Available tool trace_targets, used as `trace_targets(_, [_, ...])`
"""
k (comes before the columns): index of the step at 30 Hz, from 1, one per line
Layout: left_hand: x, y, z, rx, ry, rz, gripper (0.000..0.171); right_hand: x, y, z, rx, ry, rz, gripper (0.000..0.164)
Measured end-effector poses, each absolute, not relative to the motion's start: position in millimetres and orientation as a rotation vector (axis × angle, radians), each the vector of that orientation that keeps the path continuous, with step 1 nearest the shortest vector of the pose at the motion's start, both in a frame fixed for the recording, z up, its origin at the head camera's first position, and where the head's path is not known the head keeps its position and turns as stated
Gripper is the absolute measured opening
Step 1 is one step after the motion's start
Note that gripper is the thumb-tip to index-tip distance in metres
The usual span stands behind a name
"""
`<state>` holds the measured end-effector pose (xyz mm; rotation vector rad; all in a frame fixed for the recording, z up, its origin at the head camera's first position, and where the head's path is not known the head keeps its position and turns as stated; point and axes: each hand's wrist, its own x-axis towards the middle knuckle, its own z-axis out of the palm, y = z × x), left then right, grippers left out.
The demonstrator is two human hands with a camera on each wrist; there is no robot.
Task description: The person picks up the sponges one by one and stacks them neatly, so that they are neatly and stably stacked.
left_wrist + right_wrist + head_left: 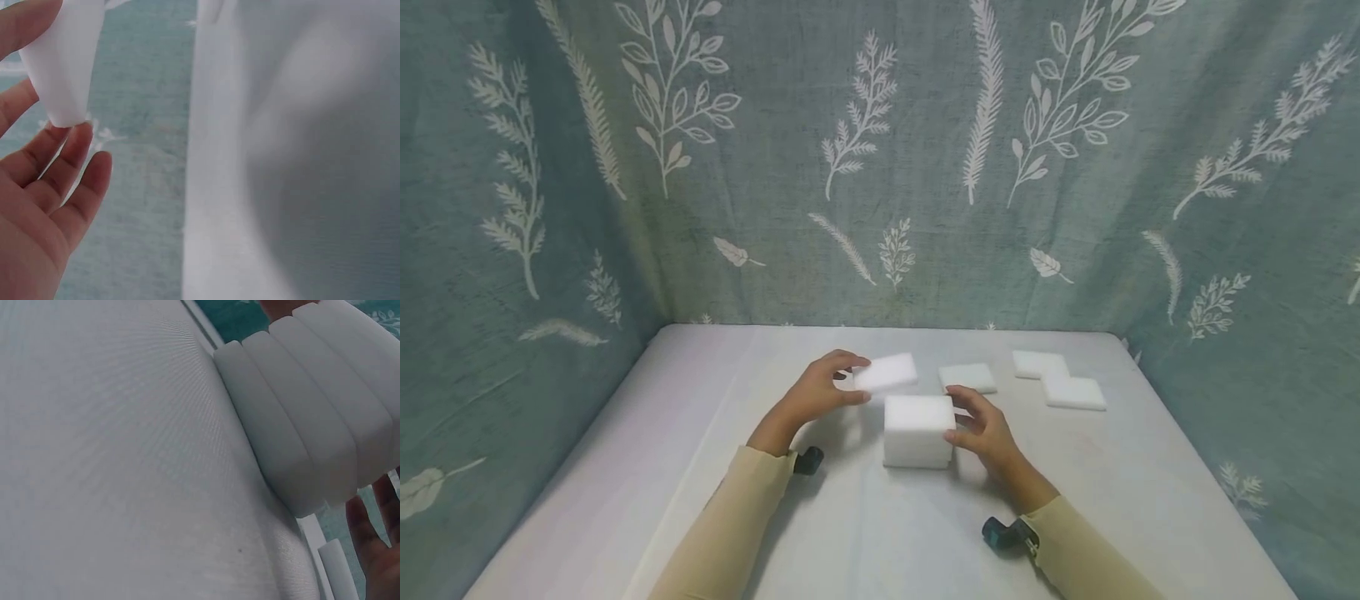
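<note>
Pad [891, 372] is raised above the bench [880, 533] just beyond the stack [917, 437], its left end pinched in the left grip [823, 387], thumb nearer, fingers farther; the right grip [987, 429] holds the stack's right end, thumb in front, fingers behind.

The head view looks forward and down over the table [865, 533] to the leaf-print curtain [775, 192] beyond its far edge; the left wrist view, sideways and close, faces that curtain; both share the left hand [820, 387]; the right wrist view, near and tilted, skims the table, sharing the foam-pad stack [917, 433] with the head view.
</note>
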<state>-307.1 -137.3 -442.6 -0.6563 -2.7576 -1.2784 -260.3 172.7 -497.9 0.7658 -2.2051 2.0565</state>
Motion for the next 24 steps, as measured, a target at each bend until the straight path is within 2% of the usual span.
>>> trace_targets(14, [-286.3, -125.8, -428.7, -0.857, -2.713, -1.238, 0.051, -258.0, 173.3, -491.6, 0.808, -2.214, 2.033, 0.062])
trace_targets(24, [-281.0, -112.5, -429.4, -0.849, -2.756, -1.237, 0.052, -257.7, 171.1, -492.5, 0.778, -2.248, 1.960, 0.057])
